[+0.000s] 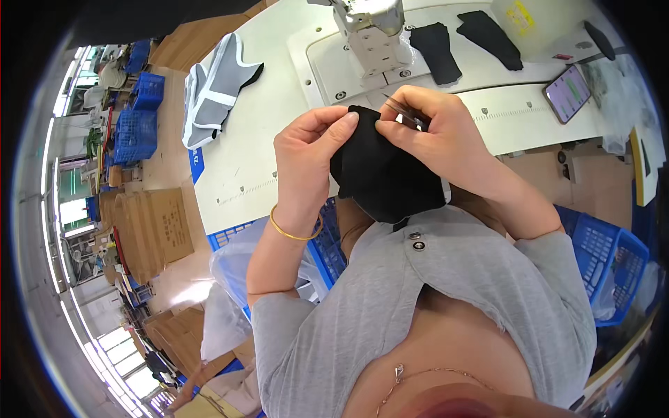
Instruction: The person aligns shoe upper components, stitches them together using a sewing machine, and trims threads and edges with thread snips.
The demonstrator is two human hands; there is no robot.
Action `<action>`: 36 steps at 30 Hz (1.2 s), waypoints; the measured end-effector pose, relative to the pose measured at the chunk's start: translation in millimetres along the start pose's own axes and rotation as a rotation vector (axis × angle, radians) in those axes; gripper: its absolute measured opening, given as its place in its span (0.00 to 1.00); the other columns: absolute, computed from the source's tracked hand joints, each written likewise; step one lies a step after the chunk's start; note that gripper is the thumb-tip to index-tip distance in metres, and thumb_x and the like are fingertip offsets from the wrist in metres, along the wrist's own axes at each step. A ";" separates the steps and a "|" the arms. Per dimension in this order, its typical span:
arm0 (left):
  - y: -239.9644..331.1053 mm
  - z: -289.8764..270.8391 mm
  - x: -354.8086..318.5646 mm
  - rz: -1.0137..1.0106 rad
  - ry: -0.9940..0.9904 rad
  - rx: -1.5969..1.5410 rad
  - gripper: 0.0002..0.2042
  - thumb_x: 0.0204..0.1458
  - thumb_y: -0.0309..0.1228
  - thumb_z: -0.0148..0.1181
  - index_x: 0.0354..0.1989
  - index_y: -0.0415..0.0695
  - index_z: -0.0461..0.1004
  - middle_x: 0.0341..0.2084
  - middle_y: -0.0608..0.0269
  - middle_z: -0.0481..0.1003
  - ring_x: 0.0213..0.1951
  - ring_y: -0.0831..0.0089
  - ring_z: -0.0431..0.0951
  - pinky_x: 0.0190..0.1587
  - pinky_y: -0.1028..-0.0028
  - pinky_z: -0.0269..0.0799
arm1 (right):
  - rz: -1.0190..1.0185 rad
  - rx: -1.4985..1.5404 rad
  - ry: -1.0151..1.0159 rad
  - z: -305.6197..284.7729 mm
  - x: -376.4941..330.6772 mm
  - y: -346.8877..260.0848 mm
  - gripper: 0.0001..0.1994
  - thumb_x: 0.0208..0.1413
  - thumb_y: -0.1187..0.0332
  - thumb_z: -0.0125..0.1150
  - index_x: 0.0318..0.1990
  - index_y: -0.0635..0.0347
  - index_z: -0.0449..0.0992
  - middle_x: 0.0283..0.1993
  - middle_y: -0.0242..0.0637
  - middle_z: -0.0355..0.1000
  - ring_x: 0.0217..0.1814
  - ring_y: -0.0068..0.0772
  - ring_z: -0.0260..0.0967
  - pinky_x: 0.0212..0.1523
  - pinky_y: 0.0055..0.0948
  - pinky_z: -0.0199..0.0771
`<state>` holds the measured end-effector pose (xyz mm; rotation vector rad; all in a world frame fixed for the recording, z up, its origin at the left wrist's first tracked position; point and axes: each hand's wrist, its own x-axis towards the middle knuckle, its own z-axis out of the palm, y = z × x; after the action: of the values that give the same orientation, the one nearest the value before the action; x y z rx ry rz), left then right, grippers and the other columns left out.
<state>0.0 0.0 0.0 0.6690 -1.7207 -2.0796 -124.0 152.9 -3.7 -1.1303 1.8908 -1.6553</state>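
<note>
**Both hands pinch a black fabric piece above the table edge**

Left hand [310,150], a gold bangle [293,230] on its wrist, is closed on the upper left edge of the black fabric piece [387,177], thumb and fingers pinching it. Right hand [435,132] grips the same top edge just beside the left fingers and also holds small metal thread snips [404,111], their tips pointing up and left. The fabric hangs between the hands, in front of the person's grey shirt and over the near edge of the white table [244,160].

At the far left of the table lies a grey and white garment [212,90]. Behind the hands stands a sewing machine [373,31], then two black fabric pieces [435,52], and a smartphone [568,93] with a lit screen. A blue plastic crate [610,261] sits lower right.
</note>
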 end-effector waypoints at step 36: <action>71.8 -0.6 125.8 -0.112 -0.296 0.039 0.07 0.51 0.20 0.64 0.39 0.35 0.78 0.32 0.61 0.80 0.33 0.78 0.79 0.39 0.80 0.74 | 0.007 0.267 0.160 -12.5 51.5 11.1 0.11 0.57 0.66 0.62 0.33 0.69 0.79 0.21 0.21 0.66 0.27 0.08 0.57 0.25 0.17 0.58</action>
<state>-105.0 -83.9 54.0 0.4980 -1.9238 -2.3243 -167.7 121.0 -0.2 -0.9065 1.6946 -1.9754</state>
